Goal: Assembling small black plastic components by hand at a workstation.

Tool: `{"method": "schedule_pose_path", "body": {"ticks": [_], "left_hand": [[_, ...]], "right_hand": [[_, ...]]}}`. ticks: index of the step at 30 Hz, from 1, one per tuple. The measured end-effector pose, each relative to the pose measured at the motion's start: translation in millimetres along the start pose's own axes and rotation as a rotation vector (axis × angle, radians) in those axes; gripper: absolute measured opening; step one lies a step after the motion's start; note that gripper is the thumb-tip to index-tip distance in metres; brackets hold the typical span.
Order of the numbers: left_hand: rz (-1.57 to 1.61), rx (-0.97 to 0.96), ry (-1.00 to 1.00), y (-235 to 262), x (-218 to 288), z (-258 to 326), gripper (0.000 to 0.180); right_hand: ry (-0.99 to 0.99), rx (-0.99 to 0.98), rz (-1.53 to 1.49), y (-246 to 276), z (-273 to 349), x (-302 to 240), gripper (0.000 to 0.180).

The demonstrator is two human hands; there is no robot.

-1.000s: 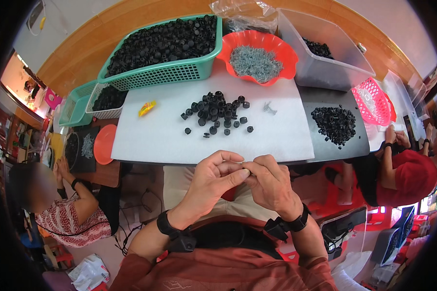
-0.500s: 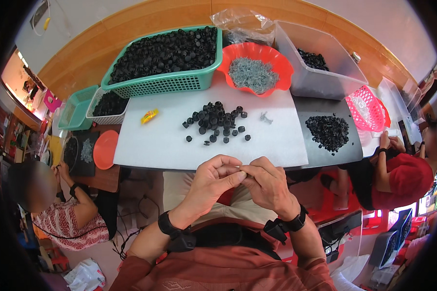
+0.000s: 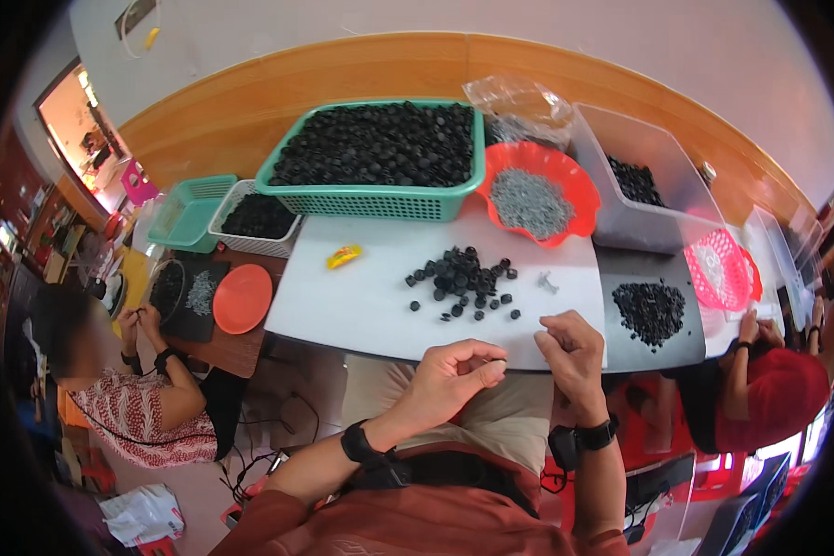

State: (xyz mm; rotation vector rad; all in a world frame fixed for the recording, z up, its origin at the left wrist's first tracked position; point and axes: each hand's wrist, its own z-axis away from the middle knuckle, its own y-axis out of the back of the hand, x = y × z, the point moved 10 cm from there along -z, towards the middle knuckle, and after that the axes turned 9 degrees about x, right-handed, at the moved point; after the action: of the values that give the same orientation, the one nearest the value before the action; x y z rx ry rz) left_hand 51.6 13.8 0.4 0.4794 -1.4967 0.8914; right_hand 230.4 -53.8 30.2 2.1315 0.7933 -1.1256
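My left hand (image 3: 461,374) is held over my lap just before the table edge. Its thumb and fingers are pinched together, and a tiny dark bit shows at the tips, too small to name. Over the front edge of the white table mat (image 3: 361,306), my right hand (image 3: 574,360) has half-bent fingers, thumb apart from forefinger, nothing visible between them. Beyond it lies a small cluster of grey screws (image 3: 549,283). To its left is a loose heap of round black plastic caps (image 3: 463,275).
A green basket of black parts (image 3: 380,196), a red scalloped bowl of screws (image 3: 588,208) and a clear bin (image 3: 653,227) line the back. Small black pieces (image 3: 650,310) lie on a dark board at right. A yellow packet (image 3: 345,257) lies left. Co-workers sit on both sides.
My hands were together at the fingertips and are now apart. The right hand has moved right and forward toward the screws; the left remains pinched. The view has tilted up and left.
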Motion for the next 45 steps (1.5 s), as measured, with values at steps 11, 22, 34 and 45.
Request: {"method": "schedule_pose_path", "body": {"ticks": [11,22,34,45], "left_hand": [[-0.085,0.066,-0.096,24.0,36.7,3.7,0.028],[-0.822,0.631,-0.733,147.9,220.7,-59.6,0.029],[-1.023,0.660,-0.717,204.6,228.5,-105.7,0.030],[-0.937,0.398,-0.828,106.9,133.2,-34.8,0.020]], "right_hand": [[-0.223,0.010,-0.162,4.0,-1.7,17.9,0.011],[-0.223,0.034,-0.145,6.4,0.8,22.3,0.009],[-0.222,0.039,-0.099,6.3,-1.6,21.4,0.009],[-0.238,0.034,-0.147,6.3,3.0,23.6,0.010]]}}
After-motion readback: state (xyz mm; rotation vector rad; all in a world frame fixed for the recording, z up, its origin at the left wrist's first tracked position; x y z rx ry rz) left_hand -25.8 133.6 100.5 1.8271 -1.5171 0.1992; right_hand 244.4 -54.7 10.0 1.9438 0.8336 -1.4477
